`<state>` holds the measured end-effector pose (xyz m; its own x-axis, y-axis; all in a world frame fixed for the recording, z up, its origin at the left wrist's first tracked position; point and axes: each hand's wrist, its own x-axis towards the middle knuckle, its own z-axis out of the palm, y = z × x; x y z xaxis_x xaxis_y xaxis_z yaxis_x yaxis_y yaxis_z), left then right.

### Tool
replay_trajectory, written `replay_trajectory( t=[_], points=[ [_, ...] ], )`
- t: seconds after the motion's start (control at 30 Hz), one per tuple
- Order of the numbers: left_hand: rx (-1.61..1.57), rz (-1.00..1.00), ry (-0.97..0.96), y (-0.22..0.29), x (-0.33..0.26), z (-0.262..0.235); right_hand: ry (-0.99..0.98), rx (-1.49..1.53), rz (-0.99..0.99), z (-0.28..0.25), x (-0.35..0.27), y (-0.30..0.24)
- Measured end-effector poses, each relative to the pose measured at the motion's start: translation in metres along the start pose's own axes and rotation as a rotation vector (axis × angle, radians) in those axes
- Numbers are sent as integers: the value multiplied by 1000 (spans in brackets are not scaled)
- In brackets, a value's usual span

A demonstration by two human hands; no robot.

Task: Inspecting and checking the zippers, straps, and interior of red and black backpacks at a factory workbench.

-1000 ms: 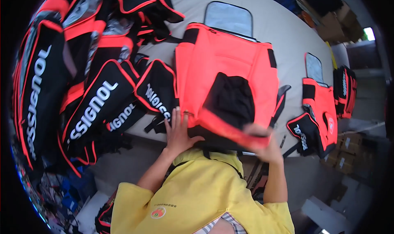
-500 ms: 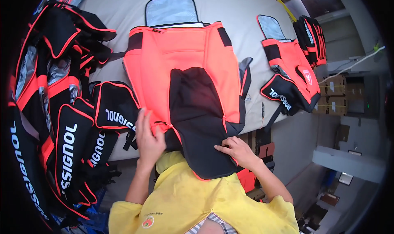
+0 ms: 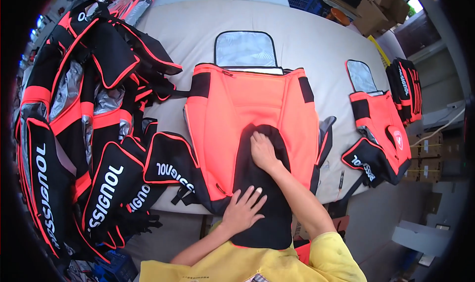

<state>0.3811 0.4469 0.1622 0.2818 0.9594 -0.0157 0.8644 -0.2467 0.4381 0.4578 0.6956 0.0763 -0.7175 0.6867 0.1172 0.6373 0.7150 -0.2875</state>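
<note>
A coral-red and black bag (image 3: 257,91) lies on the pale table in front of me, its silver-lined flap (image 3: 246,48) folded open at the far end. A long black panel (image 3: 269,213) with red piping runs down its middle and hangs over the near edge onto my lap. My left hand (image 3: 242,211) lies on the lower part of this panel, fingers spread; one fingertip has a white wrapping. Farther up, my right hand (image 3: 262,151) presses on the panel near its rounded top. Its fingers are curled inward, and whatever may be under them is hidden.
Several black and red bags (image 3: 94,133) are heaped at the left. At the right lies a similar coral bag (image 3: 378,119), with a folded black one (image 3: 408,91) beyond it. A small pen-like tool (image 3: 341,179) lies near the table edge. Cardboard boxes (image 3: 425,153) stand farther right.
My right hand has moved from the panel's lower right edge up to near its top. My left hand has shifted from the bag's left corner onto the panel. The view has shifted.
</note>
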Motion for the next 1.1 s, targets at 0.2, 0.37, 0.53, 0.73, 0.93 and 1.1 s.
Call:
replay_trajectory(
  t=[0.2, 0.37, 0.53, 0.73, 0.93, 1.1],
  points=[
    [30, -25, -21, -2, 6, 7, -904, -221, 47, 44, 80, 62],
    [5, -64, 58, -1, 14, 11, -761, -206, 110, 77, 62, 56],
    [4, -78, 156, 1, 22, 17, 75, 199, 155, -66, 15, -9],
    [-59, -86, 113, -10, 11, 42, 154, 76, 18, -178, -169, -117],
    [-218, -60, -314, -22, 17, -24, -50, 97, 193, -147, -204, -117],
    [-646, -201, -197, -55, 56, -134, -16, 158, 244, -156, -183, -116]
  ],
)
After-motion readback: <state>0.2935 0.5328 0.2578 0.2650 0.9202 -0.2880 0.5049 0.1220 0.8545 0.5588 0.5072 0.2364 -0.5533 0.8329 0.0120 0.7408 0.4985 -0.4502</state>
